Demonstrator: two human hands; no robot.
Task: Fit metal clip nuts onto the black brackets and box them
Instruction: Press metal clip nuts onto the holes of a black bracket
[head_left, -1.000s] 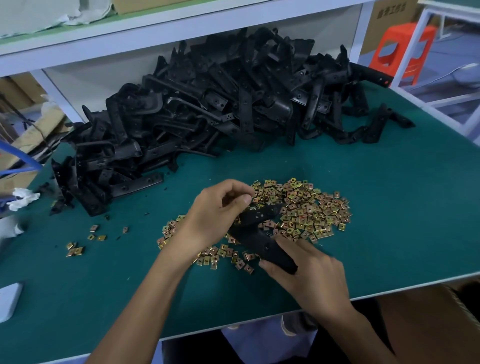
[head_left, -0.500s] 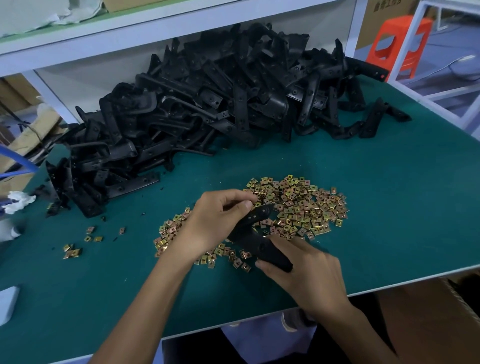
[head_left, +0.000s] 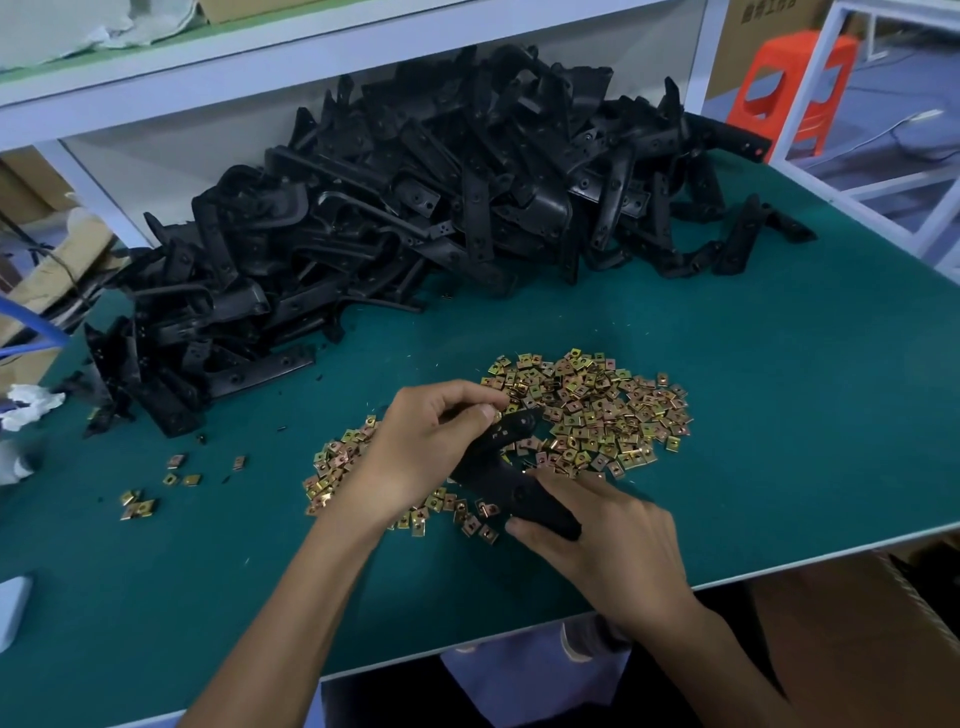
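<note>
One black bracket (head_left: 511, 467) lies across the heap of gold clip nuts (head_left: 597, 410) on the green mat. My right hand (head_left: 613, 535) grips its near end with thumb and fingers curled round it. At the bracket's far end my left hand (head_left: 426, 447) has thumb and fingers pinched together; a clip nut may be between them, but the fingers hide it. A big pile of black brackets (head_left: 415, 208) fills the back of the table.
A few stray clip nuts (head_left: 156, 488) lie at the left on the green table (head_left: 779, 415). A cardboard box (head_left: 857, 623) stands below the front right edge. A white shelf (head_left: 311, 52) hangs above the pile. An orange stool (head_left: 795, 88) stands behind on the right.
Both hands stay on the same bracket. The left fingers have shifted slightly along its far end; the view has drifted a little.
</note>
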